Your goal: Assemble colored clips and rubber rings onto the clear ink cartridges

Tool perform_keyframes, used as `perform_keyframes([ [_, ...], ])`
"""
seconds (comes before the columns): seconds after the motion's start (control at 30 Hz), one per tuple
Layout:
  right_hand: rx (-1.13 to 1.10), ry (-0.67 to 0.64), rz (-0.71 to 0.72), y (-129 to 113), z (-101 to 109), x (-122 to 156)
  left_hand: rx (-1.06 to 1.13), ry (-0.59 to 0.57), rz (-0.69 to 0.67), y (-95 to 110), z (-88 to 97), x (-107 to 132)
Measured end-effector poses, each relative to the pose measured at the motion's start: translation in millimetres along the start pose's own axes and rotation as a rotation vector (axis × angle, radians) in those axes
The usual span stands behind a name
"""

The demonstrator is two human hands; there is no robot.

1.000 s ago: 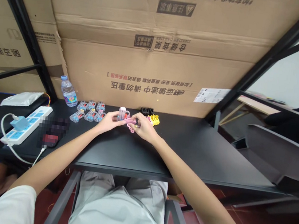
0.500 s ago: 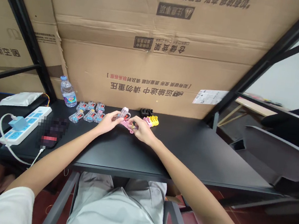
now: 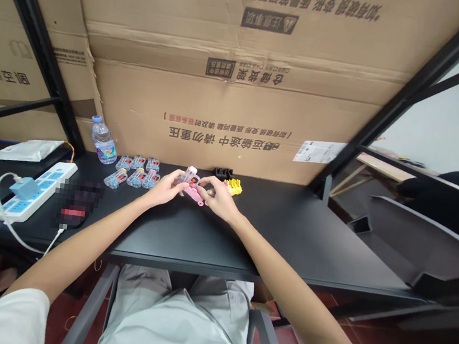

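My left hand (image 3: 167,187) and my right hand (image 3: 218,199) meet at the far middle of the black table (image 3: 298,232). Together they grip a small pink toy piece (image 3: 195,192) with round wheel-like knobs. A pale clear-and-pink block (image 3: 189,174) sits on top of it at my left fingertips. Both hands have their fingers pinched closed on the toy. A yellow toothed piece (image 3: 235,186) lies just right of my right hand. Several small clear toys with red and blue parts (image 3: 134,174) are lined up left of my left hand.
A water bottle (image 3: 102,140) stands at the back left. A white power strip (image 3: 32,189) with a blue plug and white cable lies far left, beside a white packet (image 3: 29,149). A small black part (image 3: 224,171) rests against the cardboard wall (image 3: 233,82). Black frame posts stand on both sides.
The pink toy has tilted and shifted slightly in my fingers; the clear block leans more to the right. My hands stay in the same spot.
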State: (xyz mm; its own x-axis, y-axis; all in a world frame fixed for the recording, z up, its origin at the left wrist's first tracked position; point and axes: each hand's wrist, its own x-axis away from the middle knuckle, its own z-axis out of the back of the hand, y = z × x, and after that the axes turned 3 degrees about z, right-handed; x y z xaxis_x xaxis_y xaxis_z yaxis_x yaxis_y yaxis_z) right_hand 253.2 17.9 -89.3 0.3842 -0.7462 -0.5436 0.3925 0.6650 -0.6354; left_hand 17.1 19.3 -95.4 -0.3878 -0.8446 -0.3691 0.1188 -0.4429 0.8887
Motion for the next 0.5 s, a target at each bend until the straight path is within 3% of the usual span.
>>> perform_keyframes([
  [0.13,0.074,-0.054,0.046,6.1,-0.9,0.0,0.015,-0.027,-0.005,1.2,-1.3,1.5],
  [0.3,0.191,-0.008,0.103,1.4,-1.3,1.8,-0.071,-0.037,-0.014,7.8,-3.4,4.2],
  [0.5,0.174,-0.013,0.085,-2.3,-4.1,2.5,-0.149,-0.030,-0.036,14.8,-4.2,6.0],
])
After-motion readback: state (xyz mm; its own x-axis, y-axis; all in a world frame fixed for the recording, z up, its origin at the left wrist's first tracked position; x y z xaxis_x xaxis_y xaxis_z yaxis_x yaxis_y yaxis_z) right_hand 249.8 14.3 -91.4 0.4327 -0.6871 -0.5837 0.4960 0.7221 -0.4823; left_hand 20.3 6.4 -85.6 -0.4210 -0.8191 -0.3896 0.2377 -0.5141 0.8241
